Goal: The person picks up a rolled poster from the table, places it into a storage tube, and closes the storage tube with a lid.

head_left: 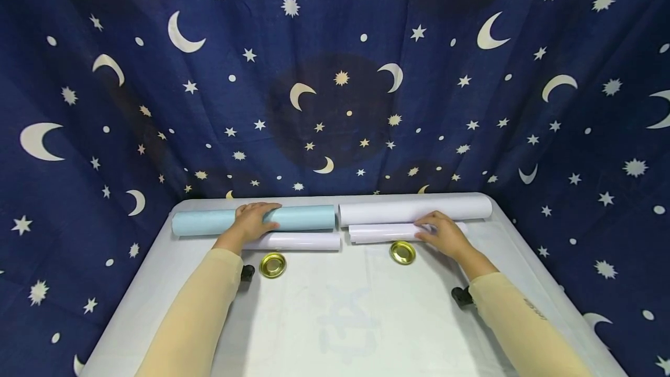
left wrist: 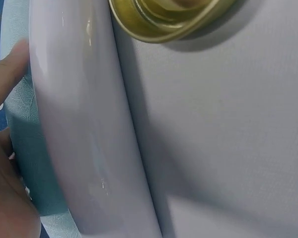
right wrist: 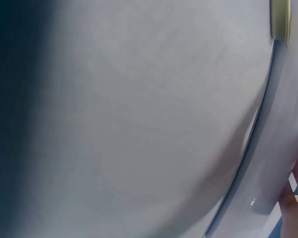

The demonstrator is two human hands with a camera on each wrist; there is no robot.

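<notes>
Curtain, dark blue with moons and stars, backing the far edge of the table. Along that edge lie the blue roll, at left, and the back white roll, at right, placed lengthwise, probably to keep the nearer surface usable. Before them lie two narrower ones, the front right white roll and the front left white roll, which would obstruct a straight pull of the back pair towards the person. The left hand grips across the blue roll, thumb parted from the fingers, presumably to control a round body. The right hand pinches the front right white roll between thumb and fingers; how tightly cannot be told. Two gold dishes follow: the right dish sits just before its roll, a likely obstacle; the left dish stands slightly apart. Smallest are two black objects, partly hidden by the forearms.
</notes>
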